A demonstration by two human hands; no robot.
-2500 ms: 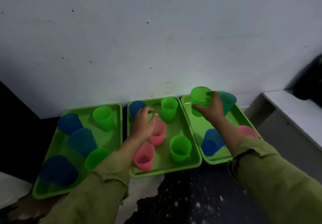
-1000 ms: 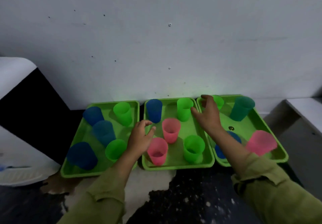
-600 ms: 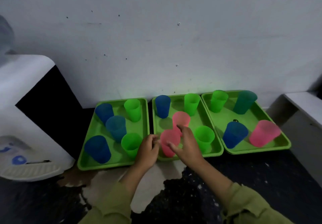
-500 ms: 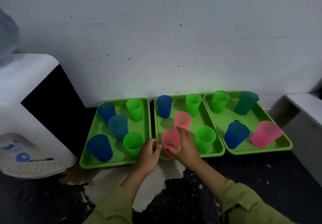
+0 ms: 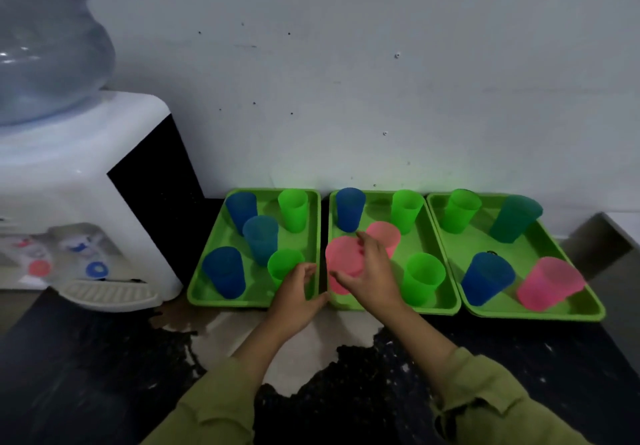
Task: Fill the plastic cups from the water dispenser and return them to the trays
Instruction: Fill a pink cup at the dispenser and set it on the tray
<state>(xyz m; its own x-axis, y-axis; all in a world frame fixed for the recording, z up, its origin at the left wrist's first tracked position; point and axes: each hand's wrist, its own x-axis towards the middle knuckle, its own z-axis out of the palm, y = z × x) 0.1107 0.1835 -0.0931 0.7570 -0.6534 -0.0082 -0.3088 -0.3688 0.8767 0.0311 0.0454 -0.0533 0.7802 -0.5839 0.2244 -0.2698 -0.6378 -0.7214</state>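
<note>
Three green trays stand side by side against the wall: left tray (image 5: 221, 301), middle tray (image 5: 446, 302), right tray (image 5: 588, 309). Each carries several blue, green and pink plastic cups. My right hand (image 5: 372, 273) is wrapped around the front pink cup (image 5: 341, 259) at the middle tray's front left corner. My left hand (image 5: 296, 294) hovers just left of it over the gap between trays, fingers apart and holding nothing. A white water dispenser (image 5: 79, 202) with a blue bottle (image 5: 45, 46) stands at the left; its red and blue taps sit above a drip grille (image 5: 107, 292).
The trays rest on a dark speckled counter (image 5: 519, 358) with a pale worn patch (image 5: 301, 340) in front of them. A white wall (image 5: 381, 81) runs close behind. A grey ledge (image 5: 602, 233) lies to the right of the right tray.
My right hand left the green cup on the right tray, crossed to the middle tray and closed on the front pink cup. The view swung left, bringing the dispenser in.
</note>
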